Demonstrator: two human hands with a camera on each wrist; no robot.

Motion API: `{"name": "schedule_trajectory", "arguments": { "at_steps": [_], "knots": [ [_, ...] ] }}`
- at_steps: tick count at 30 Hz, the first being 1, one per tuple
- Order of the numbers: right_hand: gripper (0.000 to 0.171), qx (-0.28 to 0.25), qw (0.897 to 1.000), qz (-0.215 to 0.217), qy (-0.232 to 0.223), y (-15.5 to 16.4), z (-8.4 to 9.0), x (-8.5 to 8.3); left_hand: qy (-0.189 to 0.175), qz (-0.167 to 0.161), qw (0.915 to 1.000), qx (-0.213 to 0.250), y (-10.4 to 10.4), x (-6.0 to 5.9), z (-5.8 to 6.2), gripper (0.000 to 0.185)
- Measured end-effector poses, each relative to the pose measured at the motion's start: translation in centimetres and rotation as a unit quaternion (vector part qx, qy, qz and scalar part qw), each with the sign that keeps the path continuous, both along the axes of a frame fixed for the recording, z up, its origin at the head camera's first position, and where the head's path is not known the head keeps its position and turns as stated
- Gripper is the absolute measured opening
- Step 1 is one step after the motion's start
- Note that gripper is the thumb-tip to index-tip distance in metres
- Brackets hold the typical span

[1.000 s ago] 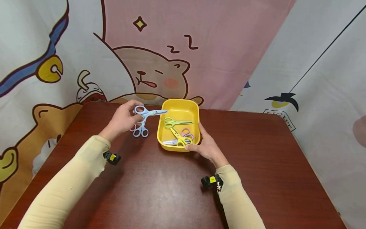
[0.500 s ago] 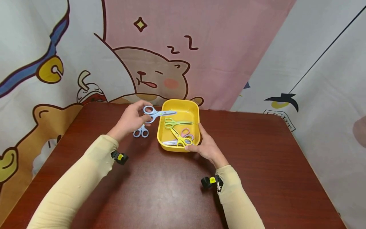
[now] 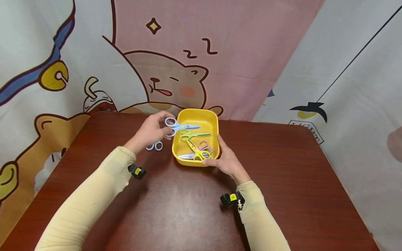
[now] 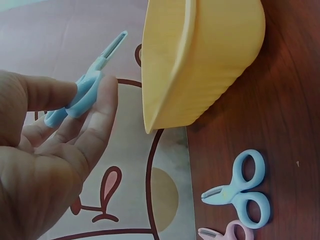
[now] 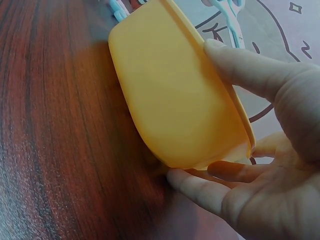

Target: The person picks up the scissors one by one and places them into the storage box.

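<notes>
Head view: left hand [image 3: 152,130] pinches light-blue scissors [image 3: 182,127] above the yellow bin [image 3: 191,162]; right hand [image 3: 230,162] grips its near right corner. Inside lie green scissors [image 3: 193,135] and yellow scissors [image 3: 197,151]; a second light-blue pair [image 4: 234,194] rests on the desk [image 3: 176,202].

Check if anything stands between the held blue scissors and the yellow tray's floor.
Possibly the yellow tray's left rim, which the held blue scissors overlap in the head view; green scissors lie close by inside.

A screened-off nook, room type unclear: cartoon-printed cloth [image 3: 245,52] hangs beyond the surface's [image 3: 176,209] far and side edges.
</notes>
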State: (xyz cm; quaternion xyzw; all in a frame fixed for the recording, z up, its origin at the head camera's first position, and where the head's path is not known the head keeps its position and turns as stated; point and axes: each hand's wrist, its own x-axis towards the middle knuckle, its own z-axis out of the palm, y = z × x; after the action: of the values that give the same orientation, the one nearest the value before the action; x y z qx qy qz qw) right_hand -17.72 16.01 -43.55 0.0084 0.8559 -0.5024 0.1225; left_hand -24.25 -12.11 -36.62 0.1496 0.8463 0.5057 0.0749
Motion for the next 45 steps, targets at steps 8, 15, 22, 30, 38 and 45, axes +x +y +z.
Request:
{"name": "schedule_trajectory", "arguments": {
  "at_steps": [8,15,22,30,38,45],
  "knots": [
    [0.125,0.008,1.0,0.0,0.006,0.2,0.0,0.0,-0.008,-0.024,0.9993,-0.028,0.6,-0.1,0.0,0.04],
    [0.124,0.008,1.0,0.0,0.005,0.1,0.0,0.0,-0.026,-0.052,0.9974,-0.041,1.5,-0.3,-0.2,0.044],
    [0.125,0.014,1.0,-0.002,-0.002,0.1,0.2,0.1,-0.039,-0.068,0.9951,-0.059,2.3,-0.3,0.0,0.04],
    [0.125,0.019,1.0,0.0,-0.005,0.1,0.2,0.0,-0.053,-0.075,0.9924,-0.082,3.1,-0.7,-0.3,0.037],
    [0.125,0.013,1.0,0.006,-0.002,0.2,0.1,0.0,-0.061,-0.092,0.9894,-0.094,3.6,-1.3,-0.9,0.035],
    [0.125,0.012,1.0,0.005,-0.004,0.3,0.1,0.0,-0.065,-0.113,0.9862,-0.103,3.9,-1.6,-1.3,0.035]
  ]
}}
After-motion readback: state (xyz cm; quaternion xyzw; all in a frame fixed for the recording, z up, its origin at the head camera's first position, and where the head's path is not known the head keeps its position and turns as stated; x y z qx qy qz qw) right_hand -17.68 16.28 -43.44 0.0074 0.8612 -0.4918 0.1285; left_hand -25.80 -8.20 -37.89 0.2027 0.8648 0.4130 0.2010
